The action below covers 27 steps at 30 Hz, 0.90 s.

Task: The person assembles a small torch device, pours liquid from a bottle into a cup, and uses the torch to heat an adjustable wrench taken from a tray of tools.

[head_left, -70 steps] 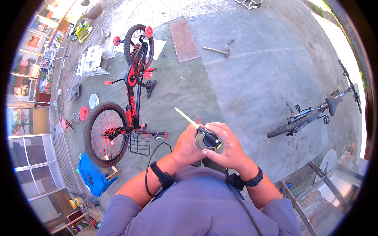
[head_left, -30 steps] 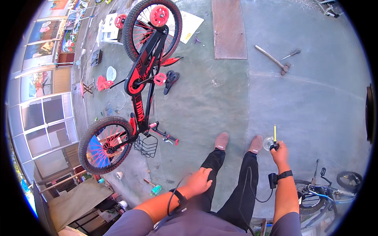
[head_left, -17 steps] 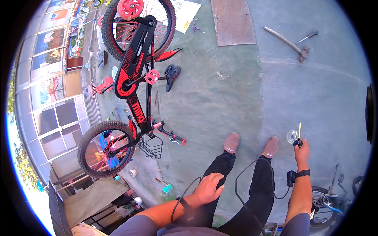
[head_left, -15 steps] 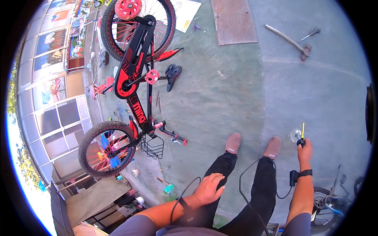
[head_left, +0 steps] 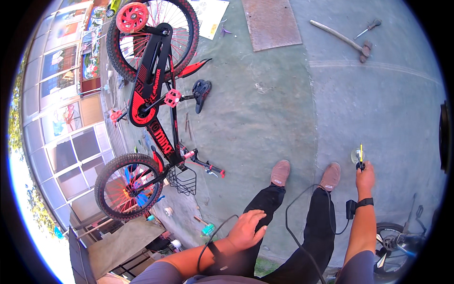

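While outstretched, right hand (head_left: 365, 177) around tool (head_left: 361, 152).

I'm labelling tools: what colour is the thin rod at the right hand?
The rod is yellow, clearest in the head view.

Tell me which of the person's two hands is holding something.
The right hand: it grips a slim black-and-yellow item, whereas the left hand is open over the left trouser leg, with nothing visible in it.
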Motion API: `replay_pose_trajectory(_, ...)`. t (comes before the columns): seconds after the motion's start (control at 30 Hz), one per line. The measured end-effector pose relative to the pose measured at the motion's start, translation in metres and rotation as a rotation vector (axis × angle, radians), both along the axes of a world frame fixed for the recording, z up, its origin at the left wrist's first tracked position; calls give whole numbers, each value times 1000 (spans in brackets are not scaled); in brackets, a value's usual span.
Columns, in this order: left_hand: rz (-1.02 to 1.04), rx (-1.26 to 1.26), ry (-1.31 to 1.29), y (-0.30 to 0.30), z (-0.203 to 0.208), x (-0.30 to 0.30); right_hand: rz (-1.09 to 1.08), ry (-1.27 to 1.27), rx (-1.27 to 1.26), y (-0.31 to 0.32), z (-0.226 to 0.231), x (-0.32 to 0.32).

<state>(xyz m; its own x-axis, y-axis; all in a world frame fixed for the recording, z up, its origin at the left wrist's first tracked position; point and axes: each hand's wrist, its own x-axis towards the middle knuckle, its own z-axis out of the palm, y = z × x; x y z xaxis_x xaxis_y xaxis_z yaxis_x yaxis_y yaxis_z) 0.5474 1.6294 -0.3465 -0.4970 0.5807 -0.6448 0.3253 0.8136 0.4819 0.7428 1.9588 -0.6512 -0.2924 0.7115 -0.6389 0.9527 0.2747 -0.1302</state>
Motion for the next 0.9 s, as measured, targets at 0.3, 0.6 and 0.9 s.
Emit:
replay_pose_trajectory(0.3,29,82,68,8,13,2,-33,78,-24,24,62,-4)
replay_pose_trajectory(0.6,25,167,244,69,123,-56,0,129,-11,90,248,-15)
replay_pose_trajectory(0.9,224,74,251,78,180,-120,190,190,27,173,381,-71)
